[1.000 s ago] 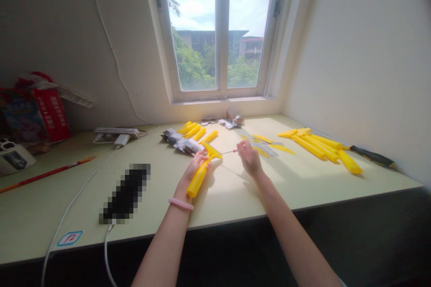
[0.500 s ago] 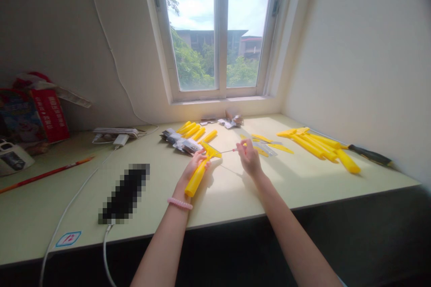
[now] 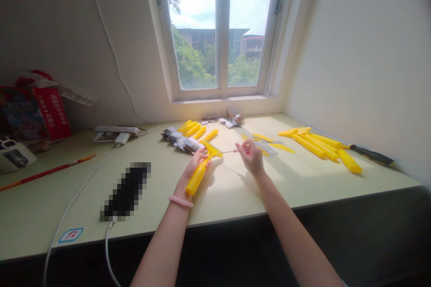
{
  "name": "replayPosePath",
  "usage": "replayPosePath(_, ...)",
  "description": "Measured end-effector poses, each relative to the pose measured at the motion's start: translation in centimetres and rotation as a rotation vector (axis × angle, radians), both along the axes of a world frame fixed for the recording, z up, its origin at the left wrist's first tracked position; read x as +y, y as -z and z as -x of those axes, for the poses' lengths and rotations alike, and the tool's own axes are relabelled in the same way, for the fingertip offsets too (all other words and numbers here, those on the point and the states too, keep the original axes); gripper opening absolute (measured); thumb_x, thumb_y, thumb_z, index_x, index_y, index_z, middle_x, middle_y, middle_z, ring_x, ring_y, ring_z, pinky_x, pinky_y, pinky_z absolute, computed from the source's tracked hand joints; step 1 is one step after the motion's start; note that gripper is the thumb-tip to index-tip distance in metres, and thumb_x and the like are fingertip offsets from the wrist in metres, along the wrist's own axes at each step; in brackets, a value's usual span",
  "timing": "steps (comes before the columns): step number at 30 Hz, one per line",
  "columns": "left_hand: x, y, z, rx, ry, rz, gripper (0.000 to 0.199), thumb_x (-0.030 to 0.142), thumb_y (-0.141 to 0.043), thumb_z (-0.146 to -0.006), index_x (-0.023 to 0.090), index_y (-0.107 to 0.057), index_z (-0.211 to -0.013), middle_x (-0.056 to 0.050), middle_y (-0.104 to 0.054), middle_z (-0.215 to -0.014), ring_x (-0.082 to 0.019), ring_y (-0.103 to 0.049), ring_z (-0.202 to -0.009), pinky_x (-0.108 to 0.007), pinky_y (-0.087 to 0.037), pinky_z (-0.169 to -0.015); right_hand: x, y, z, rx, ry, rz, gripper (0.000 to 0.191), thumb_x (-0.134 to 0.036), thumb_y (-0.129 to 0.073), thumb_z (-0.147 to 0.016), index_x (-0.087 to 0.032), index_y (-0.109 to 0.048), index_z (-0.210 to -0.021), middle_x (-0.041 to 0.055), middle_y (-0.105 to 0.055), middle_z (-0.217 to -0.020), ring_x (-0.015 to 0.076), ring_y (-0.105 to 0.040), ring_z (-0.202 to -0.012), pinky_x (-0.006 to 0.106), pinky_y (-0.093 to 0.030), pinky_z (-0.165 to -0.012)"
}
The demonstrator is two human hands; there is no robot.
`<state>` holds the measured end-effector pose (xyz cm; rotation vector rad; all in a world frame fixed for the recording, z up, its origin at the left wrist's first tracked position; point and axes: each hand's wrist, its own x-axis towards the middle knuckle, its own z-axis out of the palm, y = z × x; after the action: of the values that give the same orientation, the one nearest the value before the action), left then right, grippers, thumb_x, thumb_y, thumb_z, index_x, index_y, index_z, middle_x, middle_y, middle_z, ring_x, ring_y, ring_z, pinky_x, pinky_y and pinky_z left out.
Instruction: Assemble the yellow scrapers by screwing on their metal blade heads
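My left hand (image 3: pixel 195 166) is closed round a yellow scraper (image 3: pixel 198 175), its wide head tilted up and away from me, its handle toward me. In my right hand (image 3: pixel 252 158) is a thin screwdriver (image 3: pixel 230 151) with a reddish handle, held between thumb and fingers. The screwdriver's shaft points left, and its tip meets or nearly meets the right end of the scraper's head. Beyond my left hand lie several yellow-handled scrapers (image 3: pixel 191 130) with dark and silvery wrapped heads. Flat yellow pieces and clear strips (image 3: pixel 276 147) lie just past my right hand.
Several yellow handles (image 3: pixel 313 143) lie at the right, beside a black-handled tool (image 3: pixel 372 156). Crumpled wrappers (image 3: pixel 232 120) sit below the window. At the left are a blurred-out dark object (image 3: pixel 126 193) on a white cable, a power strip (image 3: pixel 116 132) and a red stick (image 3: pixel 50 172).
My right hand's fingers have shifted slightly round the screwdriver handle. The scraper stays in my left hand, and the whole view has moved a little.
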<state>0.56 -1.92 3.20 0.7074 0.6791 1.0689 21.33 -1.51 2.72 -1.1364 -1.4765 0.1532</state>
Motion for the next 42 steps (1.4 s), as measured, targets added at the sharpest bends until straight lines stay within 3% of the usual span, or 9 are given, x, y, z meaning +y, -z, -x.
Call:
replayPosePath(8,-0.03,0.07,0.13,0.008,-0.001,-0.008,0.052,0.010,-0.054,-0.072,0.022,-0.038,-0.120,0.005,-0.047,-0.069,-0.006,-0.046,-0.043,-0.013,-0.036,-0.038,0.58,0.68,-0.30,-0.019,-0.105,-0.032,0.008,-0.030,-0.041,-0.085,-0.023,-0.041,-0.080,-0.0003,-0.052,-0.074,0.0173,-0.058,-0.067,0.029,-0.045,-0.062)
replayPosePath(18,0.32,0.48,0.14,-0.013,0.005,-0.014,0.048,0.009,-0.056,-0.071,0.022,-0.042,-0.115,0.002,-0.051,-0.073,-0.005,-0.047,-0.045,-0.013,-0.037,-0.041,0.11,0.04,-0.02,0.028,-0.042,0.002,0.022,-0.042,-0.051,-0.086,-0.023,-0.042,-0.077,-0.0021,-0.058,-0.058,0.0172,-0.061,-0.055,0.026,-0.041,-0.051)
replayPosePath(24,0.09,0.30,0.16,-0.012,-0.003,-0.017,0.049,0.009,-0.056,-0.070,0.022,-0.040,-0.116,0.002,-0.051,-0.074,-0.006,-0.048,-0.045,-0.014,-0.038,-0.040,0.33,0.45,-0.20,-0.037,-0.086,0.002,0.014,-0.034,-0.039,-0.088,-0.024,-0.041,-0.079,0.0002,-0.057,-0.072,0.0175,-0.058,-0.065,0.029,-0.044,-0.059)
replayPosePath(28,0.09,0.31,0.13,-0.012,-0.001,-0.013,0.049,0.009,-0.056,-0.070,0.023,-0.040,-0.115,0.003,-0.050,-0.073,-0.006,-0.049,-0.046,-0.013,-0.038,-0.041,0.51,0.65,-0.30,-0.029,-0.104,-0.025,0.011,-0.032,-0.042,-0.088,-0.023,-0.042,-0.082,0.0006,-0.056,-0.075,0.0177,-0.060,-0.070,0.030,-0.046,-0.064)
replayPosePath(35,0.24,0.43,0.19,-0.018,0.008,-0.016,0.049,0.008,-0.051,-0.072,0.023,-0.039,-0.117,0.002,-0.050,-0.072,-0.006,-0.048,-0.045,-0.013,-0.038,-0.041,0.31,0.34,-0.15,-0.007,-0.070,-0.056,0.020,-0.038,-0.052,-0.086,-0.023,-0.044,-0.076,0.0002,-0.060,-0.067,0.0166,-0.059,-0.060,0.026,-0.043,-0.054)
replayPosePath(42,0.32,0.40,0.12,-0.014,0.002,-0.008,0.050,0.008,-0.052,-0.071,0.023,-0.040,-0.117,0.002,-0.051,-0.073,-0.006,-0.047,-0.044,-0.013,-0.036,-0.039,0.00,0.18,-0.06,-0.009,-0.039,0.013,0.024,-0.042,-0.054,-0.085,-0.023,-0.045,-0.073,0.0027,-0.068,-0.064,0.0168,-0.059,-0.052,0.027,-0.042,-0.052)
